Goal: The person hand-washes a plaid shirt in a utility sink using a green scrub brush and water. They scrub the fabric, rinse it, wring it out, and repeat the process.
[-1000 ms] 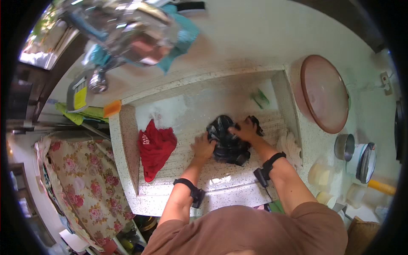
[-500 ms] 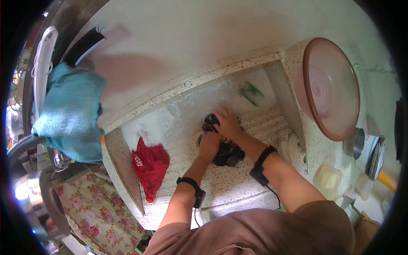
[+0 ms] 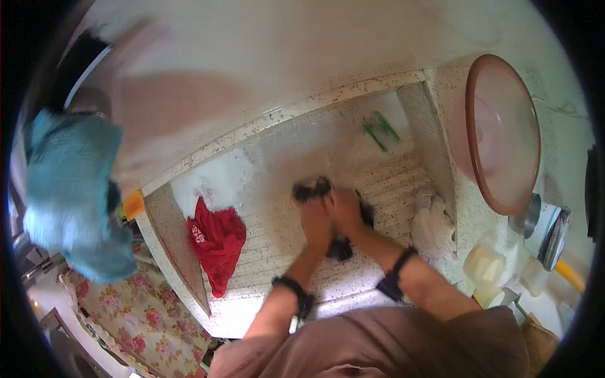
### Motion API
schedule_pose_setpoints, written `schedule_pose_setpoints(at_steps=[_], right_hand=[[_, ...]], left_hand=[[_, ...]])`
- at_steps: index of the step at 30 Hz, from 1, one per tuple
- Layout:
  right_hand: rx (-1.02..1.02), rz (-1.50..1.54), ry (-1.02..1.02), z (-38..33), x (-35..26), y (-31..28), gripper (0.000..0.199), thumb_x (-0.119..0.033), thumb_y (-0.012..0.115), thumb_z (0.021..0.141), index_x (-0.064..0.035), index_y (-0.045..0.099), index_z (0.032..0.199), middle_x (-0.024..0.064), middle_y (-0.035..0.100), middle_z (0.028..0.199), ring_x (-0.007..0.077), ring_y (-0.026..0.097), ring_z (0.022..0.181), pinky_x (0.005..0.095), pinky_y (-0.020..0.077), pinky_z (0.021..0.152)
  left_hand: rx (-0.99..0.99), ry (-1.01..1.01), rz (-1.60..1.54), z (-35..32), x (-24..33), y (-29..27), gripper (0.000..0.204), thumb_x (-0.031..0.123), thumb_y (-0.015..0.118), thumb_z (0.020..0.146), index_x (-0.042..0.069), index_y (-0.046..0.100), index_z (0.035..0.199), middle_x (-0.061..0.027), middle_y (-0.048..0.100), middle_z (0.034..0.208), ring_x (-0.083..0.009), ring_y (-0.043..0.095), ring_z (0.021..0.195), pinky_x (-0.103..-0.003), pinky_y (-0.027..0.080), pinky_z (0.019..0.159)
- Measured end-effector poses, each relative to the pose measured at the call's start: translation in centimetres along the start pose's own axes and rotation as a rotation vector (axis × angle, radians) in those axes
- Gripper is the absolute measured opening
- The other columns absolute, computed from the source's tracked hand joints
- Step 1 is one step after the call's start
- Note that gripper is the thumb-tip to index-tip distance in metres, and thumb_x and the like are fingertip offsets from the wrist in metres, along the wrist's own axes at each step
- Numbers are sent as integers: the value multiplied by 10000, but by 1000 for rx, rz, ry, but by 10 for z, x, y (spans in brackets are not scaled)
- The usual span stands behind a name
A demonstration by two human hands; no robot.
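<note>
The grip of the left hand (image 3: pixel 316 222) and the right hand (image 3: pixel 348 214) is closed, and both have hold of a black cloth (image 3: pixel 341 249). The hands are side by side and a bit blurry. Bits of the black cloth poke out above and below them. It is in the middle of a big speckled sink (image 3: pixel 179 252) with bumpy lines on its bottom. A red cloth (image 3: pixel 217 249) lies to the left. A white cloth (image 3: pixel 432 222) sits to the right, and a green thing (image 3: pixel 382 132) is near the far right corner. Outside the sink, a big pink bowl (image 3: pixel 507 138) leans on the right.
</note>
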State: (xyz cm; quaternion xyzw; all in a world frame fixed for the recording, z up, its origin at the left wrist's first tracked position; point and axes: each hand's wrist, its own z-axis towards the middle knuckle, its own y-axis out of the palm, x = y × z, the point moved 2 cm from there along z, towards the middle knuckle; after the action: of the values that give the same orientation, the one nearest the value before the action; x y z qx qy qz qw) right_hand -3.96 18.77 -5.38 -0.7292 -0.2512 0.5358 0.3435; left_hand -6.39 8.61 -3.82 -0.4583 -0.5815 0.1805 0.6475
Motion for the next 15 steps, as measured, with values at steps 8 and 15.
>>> schedule_pose_setpoints(at_steps=[8, 15], right_hand=[[-236, 517, -25, 29, -19, -45, 407, -287, 628, 881, -33, 612, 1199, 197, 626, 1134, 384, 542, 1097, 463, 429, 908], [21, 141, -233, -74, -46, -56, 192, -226, 613, 863, -62, 640, 958, 185, 588, 888, 357, 510, 934, 472, 379, 852]], left_hand=[[137, 135, -295, -7, -4, -44, 275, 103, 505, 905, 2, 564, 1153, -214, 575, 1059, -376, 523, 949, -470, 393, 853], [54, -85, -80, -55, 16, -45, 340, 139, 491, 910, -8, 545, 1211, -202, 548, 1198, -356, 497, 1007, -470, 349, 902]])
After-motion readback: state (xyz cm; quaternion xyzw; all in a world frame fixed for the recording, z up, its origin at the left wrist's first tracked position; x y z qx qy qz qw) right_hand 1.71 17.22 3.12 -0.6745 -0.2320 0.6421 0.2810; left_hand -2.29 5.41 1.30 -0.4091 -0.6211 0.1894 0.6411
